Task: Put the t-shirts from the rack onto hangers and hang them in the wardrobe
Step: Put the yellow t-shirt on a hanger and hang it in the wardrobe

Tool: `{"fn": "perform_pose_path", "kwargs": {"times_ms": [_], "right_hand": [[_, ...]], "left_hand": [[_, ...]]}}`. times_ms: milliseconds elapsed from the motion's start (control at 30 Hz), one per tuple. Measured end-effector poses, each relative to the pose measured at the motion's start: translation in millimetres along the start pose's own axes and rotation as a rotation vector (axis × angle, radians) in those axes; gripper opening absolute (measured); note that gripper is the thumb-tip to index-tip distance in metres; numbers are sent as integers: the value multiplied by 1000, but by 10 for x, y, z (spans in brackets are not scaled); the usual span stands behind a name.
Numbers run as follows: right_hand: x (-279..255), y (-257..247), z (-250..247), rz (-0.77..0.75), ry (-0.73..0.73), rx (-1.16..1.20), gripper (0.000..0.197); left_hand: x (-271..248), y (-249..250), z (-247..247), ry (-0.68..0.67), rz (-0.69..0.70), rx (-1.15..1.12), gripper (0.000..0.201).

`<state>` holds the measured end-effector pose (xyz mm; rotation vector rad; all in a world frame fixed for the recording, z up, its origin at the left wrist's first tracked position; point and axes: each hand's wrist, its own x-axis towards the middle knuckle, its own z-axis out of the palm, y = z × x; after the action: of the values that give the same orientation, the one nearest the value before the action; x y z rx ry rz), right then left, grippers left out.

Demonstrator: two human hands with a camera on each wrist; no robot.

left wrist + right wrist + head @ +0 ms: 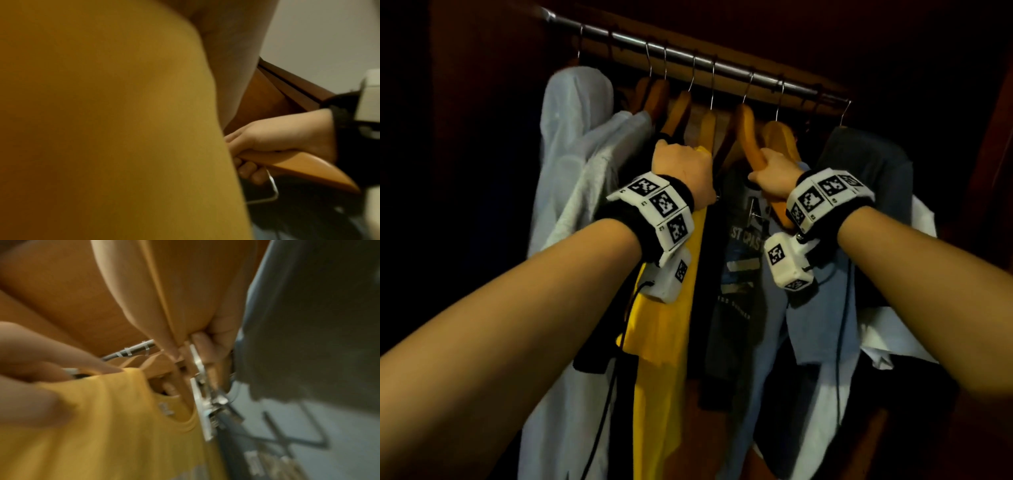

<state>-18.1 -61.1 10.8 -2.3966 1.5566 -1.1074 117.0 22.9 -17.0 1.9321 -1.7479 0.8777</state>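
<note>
- Both forearms reach into wardrobe.
- Left grip (683, 164) clamped on yellow shirt (664, 325) collar, shirt hanging below rail (688, 61).
- Right grip (774, 171) clamped round wooden hanger (748, 137), hooked on rail.

Wardrobe, contents by count:
- rail (709, 63): 1
- wooden hangers in view along it: about 6, exact number hard to tell
- yellow t-shirt (664, 329): 1
- dark printed t-shirt (739, 274): 1
- pale hooded garment (571, 164): 1
- hands: 2
</note>
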Motion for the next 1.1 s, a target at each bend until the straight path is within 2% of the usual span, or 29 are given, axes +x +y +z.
{"fn": "perform_pose_path", "kwargs": {"times_ms": [133,267,367,600,733,967,1100], "right_hand": [[-26,-108,86,42,55,-14,31],[-39,-254,179,96,96,22,27],[-109,-302,189,124,109,-31,34],[-148,-427,238,189,136,-59,36],[-177,-403,143,208,168,-96,40],[-159,-380,114,211,207,-100,36],[-119,-357,50,206,240,51,53]], "left_hand": [[7,-8,5,25,35,6,39],[21,-83,7,37,73,-15,33],[-16,-160,46,45,79,-31,30],[-72,-273,68,12,111,-72,21],[-68,-315,144,-9,138,-59,22],[-50,-300,123,-12,135,-42,26],[-64,-281,58,8,127,-54,25]]}}
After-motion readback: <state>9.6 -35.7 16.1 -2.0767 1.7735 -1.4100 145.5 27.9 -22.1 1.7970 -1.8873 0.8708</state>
